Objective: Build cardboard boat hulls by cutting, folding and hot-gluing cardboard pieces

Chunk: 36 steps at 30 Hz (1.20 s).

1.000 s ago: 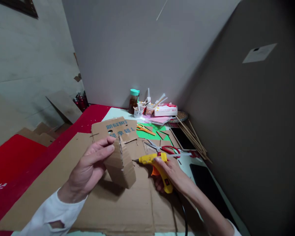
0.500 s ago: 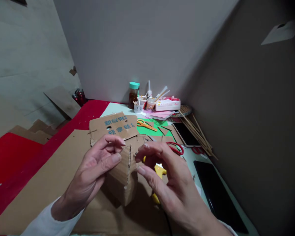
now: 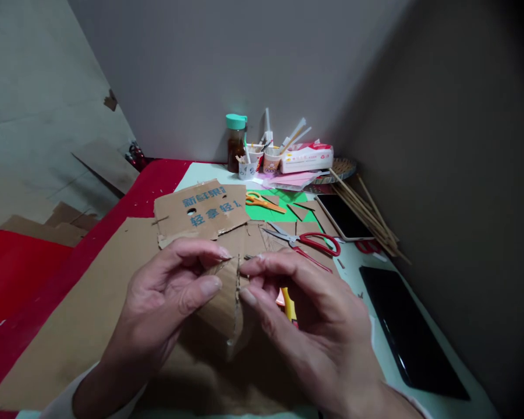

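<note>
Between my hands stands a folded cardboard piece (image 3: 227,294), its raw corrugated edge facing me. My left hand (image 3: 170,297) grips its left panel near the top, thumb in front and fingertips behind. From the other side, my right hand (image 3: 305,308) pinches the upper part of that edge between thumb and fingers. Behind the right hand, a yellow glue gun (image 3: 290,306) is mostly hidden. Red-handled scissors (image 3: 308,238) lie open just beyond the right hand. The lower part of the cardboard piece is in shadow.
A large cardboard sheet (image 3: 82,302) covers the table's left side. Behind lie printed cardboard (image 3: 209,209), orange scissors (image 3: 268,203) and a green mat (image 3: 257,212). A bottle (image 3: 236,145) and cups (image 3: 272,161) stand at the wall. Sticks (image 3: 367,212) and a black tablet-like slab (image 3: 408,331) lie right.
My right hand has closed in on the cardboard's edge and now pinches it. The view has shifted, so the red-handled scissors show more fully and the glue gun less.
</note>
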Motion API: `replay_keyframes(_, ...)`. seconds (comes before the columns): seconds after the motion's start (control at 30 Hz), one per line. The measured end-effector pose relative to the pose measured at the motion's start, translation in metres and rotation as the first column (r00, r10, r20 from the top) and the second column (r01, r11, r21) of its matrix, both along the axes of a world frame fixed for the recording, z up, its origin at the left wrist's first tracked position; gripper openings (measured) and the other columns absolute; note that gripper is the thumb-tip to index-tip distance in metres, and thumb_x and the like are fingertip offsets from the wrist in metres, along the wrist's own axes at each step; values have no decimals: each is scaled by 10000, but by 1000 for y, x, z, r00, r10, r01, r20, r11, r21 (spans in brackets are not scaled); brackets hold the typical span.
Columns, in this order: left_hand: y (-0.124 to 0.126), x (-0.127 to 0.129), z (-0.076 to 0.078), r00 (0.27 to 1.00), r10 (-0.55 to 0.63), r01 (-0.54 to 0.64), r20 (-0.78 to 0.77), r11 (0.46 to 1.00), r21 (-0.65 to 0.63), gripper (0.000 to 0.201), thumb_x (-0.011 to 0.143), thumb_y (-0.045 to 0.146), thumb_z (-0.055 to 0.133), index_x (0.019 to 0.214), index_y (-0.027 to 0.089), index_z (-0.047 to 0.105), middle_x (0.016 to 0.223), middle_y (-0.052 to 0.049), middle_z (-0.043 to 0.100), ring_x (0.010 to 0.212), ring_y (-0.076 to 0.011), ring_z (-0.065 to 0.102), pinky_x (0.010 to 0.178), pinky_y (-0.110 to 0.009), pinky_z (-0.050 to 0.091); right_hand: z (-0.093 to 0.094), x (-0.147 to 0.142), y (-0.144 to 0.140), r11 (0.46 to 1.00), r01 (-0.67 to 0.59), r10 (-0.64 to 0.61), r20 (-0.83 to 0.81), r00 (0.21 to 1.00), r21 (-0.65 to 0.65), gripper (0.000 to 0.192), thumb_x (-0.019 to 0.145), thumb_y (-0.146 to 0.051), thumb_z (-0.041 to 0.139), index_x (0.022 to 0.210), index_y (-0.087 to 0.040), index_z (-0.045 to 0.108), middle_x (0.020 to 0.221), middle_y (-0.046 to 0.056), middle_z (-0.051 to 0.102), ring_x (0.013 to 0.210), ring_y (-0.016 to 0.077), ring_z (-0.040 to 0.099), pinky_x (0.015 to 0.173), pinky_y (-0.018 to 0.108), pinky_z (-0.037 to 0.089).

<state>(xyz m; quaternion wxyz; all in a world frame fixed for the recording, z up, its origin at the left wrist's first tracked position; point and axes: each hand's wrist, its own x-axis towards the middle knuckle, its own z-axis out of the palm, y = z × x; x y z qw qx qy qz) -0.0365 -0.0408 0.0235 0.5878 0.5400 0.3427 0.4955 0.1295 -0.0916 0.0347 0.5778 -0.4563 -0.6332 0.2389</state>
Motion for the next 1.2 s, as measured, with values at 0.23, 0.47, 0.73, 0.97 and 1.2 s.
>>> replay_keyframes(0.23,-1,-1,-1,996,53,-43,-74,990,131,123,789,262,781,886,338,777,864,27,692,821,-140,649,734,-197,530,1,-1,-2,997,64,-66,53,996,33,144,867,-90,692,940,-203,640,855,-52,681,731,63,618,701,174,524)
replay_keyframes(0.47,-4,3,-1,991,91,-65,-100,970,234,136,801,243,770,895,340,777,883,34,701,901,-138,633,820,-186,515,3,-1,-3,996,78,-79,13,997,30,149,847,-77,709,914,-195,645,847,-59,682,729,53,617,700,153,518)
replay_keyframes(0.73,-4,2,-1,989,100,-65,-106,954,291,133,809,249,760,908,338,773,881,52,697,882,-95,639,811,-125,508,6,-2,-2,993,109,-107,-31,994,40,108,793,-67,740,829,-150,682,762,-33,691,657,53,619,641,138,523)
replay_keyframes(0.97,-4,6,-2,997,40,-12,-64,923,384,206,843,134,699,958,297,752,872,53,717,858,-94,632,790,-150,523,4,-2,-3,991,73,-71,-28,997,112,171,793,-19,728,730,-134,618,722,-9,664,686,79,622,649,188,506)
replay_keyframes(1.2,-8,8,-7,990,123,-84,-76,916,391,241,845,101,678,948,311,736,924,74,710,935,-85,629,852,-132,515,2,-4,-5,964,89,-111,75,991,251,115,827,19,652,760,-75,648,709,63,670,668,110,581,689,277,505)
